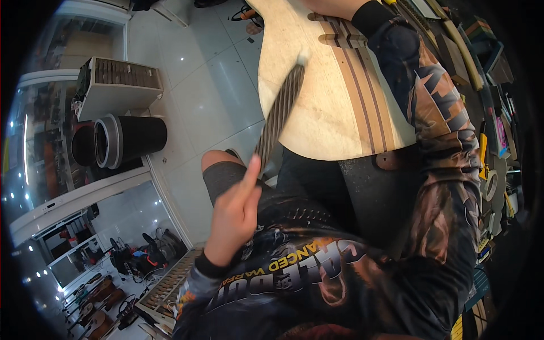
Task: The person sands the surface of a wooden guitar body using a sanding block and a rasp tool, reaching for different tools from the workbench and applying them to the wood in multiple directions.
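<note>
A pale wooden guitar body [317, 107] with darker lengthwise stripes and routed slots lies in front of me, its near rounded end above my lap. My left hand [233, 218] is closed at the near end of a long dark file [280, 113] with coarse slanting grooves, index finger stretched along it. The file looks smeared by motion. Its pale far tip is over the left part of the guitar body's face; whether it touches cannot be told. At the far end of the body rests my right hand [334, 7], its fingers cut off by the upper edge.
Along the right runs a cluttered bench with wood pieces, a yellow-handled tool [483, 152] and a tape roll [491, 184]. A black cylinder [139, 141] and a white cabinet [119, 79] stand on the tiled floor at left. Several guitars [96, 306] are at lower left.
</note>
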